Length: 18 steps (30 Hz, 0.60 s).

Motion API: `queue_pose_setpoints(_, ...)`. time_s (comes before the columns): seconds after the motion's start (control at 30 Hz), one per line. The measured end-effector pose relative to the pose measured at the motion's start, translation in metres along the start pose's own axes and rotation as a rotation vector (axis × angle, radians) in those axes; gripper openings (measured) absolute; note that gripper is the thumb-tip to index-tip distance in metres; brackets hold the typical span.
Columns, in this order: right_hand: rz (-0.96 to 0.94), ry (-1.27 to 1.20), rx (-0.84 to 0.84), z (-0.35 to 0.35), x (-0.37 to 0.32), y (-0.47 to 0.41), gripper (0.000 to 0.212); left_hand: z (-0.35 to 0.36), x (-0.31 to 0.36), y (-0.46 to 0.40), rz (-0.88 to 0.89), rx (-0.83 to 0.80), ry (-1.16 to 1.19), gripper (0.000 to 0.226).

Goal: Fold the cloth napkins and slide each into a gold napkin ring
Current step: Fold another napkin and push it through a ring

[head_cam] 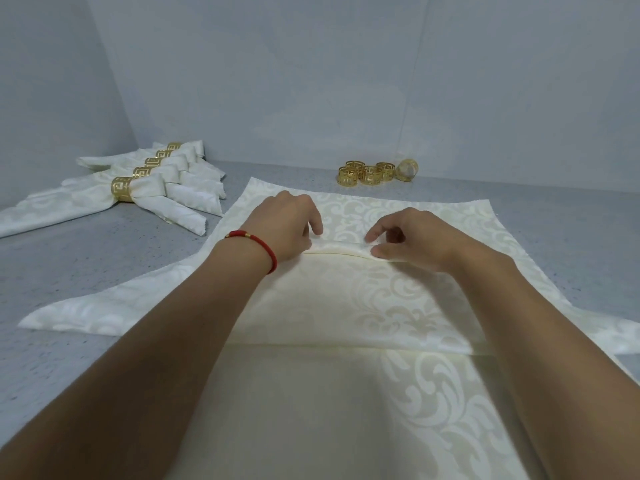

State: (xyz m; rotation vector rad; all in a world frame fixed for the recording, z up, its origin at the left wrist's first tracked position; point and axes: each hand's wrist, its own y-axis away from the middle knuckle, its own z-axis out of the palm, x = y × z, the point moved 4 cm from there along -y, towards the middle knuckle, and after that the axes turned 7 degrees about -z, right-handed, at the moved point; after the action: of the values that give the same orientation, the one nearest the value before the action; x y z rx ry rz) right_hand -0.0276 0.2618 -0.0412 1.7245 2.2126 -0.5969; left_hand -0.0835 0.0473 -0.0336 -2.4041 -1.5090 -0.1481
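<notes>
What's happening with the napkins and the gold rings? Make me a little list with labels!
Napkin being folded: cream patterned napkin spread on the grey table, near edge folded over
Left hand: pinches the folded edge
Right hand: pinches the same edge
Finished napkins: a row at far left, each in a gold ring
Spare gold rings: a cluster at the back, apart from the cloth
On left wrist: red bracelet

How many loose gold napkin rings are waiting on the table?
5, clustered at the back right: front left, behind it, middle, behind that, and one tipped on its side. Others may be hidden.
</notes>
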Motion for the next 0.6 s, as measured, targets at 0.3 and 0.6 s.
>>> queue_pose_setpoints(0.3, -0.082, 0.238, -0.073, -0.003, -0.02, -0.001, 0.004, -0.004, 0.012, 0.005, 0.053, -0.082, -0.227, 0.016)
queue_pose_setpoints(0.6, -0.07, 0.174, -0.24, 0.0, -0.028, 0.017, 0.016, -0.013, 0.005, 0.03, 0.121, -0.209, -0.07, 0.029)
